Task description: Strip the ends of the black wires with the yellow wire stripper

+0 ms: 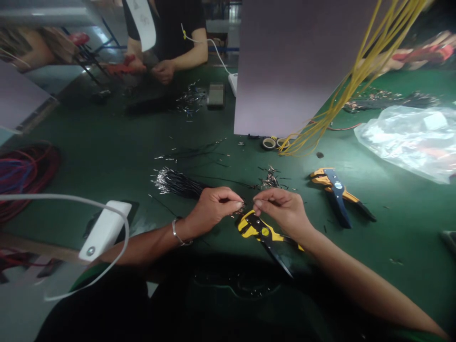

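Observation:
My left hand (217, 207) is closed, thumb pressed to forefinger. Facing it across a small gap, my right hand (280, 209) is pinched too. Whatever sits at either set of fingertips is too small to make out. A bundle of black wires (181, 183) with bare, shiny ends lies just behind my left hand, partly hidden by it. Past my right fingers is a small pile of short wire pieces or terminals (271, 179). Under and between the hands rests a yellow-and-black wire stripper (265, 232); further right lies an orange-and-blue wire stripper (337, 190).
A pale upright panel (285, 61) stands ahead, with tape rolls (269, 143) at its foot and yellow wires (342, 95) hanging beside it. A clear plastic bag (409, 137) lies right. At left are a white device (106, 231) and coiled red wire (42, 175). A co-worker (181, 38) sits opposite.

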`<state>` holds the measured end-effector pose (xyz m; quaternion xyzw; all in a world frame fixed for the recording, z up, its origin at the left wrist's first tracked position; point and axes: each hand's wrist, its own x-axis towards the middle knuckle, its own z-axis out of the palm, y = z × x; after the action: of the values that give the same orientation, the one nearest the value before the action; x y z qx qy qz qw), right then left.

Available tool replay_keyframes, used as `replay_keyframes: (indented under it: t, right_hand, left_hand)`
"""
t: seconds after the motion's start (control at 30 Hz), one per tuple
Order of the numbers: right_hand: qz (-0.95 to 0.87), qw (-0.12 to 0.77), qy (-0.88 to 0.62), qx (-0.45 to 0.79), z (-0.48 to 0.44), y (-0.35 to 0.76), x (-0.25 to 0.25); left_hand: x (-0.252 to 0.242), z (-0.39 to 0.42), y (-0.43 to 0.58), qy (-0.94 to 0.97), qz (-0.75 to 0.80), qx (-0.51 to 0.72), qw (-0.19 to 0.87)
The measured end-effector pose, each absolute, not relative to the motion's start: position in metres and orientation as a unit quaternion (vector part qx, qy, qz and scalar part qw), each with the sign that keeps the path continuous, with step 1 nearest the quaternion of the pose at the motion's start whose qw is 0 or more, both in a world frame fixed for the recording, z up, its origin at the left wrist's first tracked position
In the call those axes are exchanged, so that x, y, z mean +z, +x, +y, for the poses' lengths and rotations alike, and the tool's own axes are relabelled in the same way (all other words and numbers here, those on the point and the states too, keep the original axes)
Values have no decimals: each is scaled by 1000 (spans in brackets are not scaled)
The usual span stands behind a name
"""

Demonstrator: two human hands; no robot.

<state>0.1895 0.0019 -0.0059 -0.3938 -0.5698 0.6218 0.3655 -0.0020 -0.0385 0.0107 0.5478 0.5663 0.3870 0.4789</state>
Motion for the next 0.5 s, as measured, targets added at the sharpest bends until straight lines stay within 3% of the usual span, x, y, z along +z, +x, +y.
replay_keyframes:
  t: [0.3,0.5]
  right_hand:
    - [-568,351,-385,637,-1,187,-7]
    - [-702,271,-443,487,2,198,0]
  left_hand:
    - [15,-38,0,570,576,373,453]
    - [8,-35,-3,542,600,372,457]
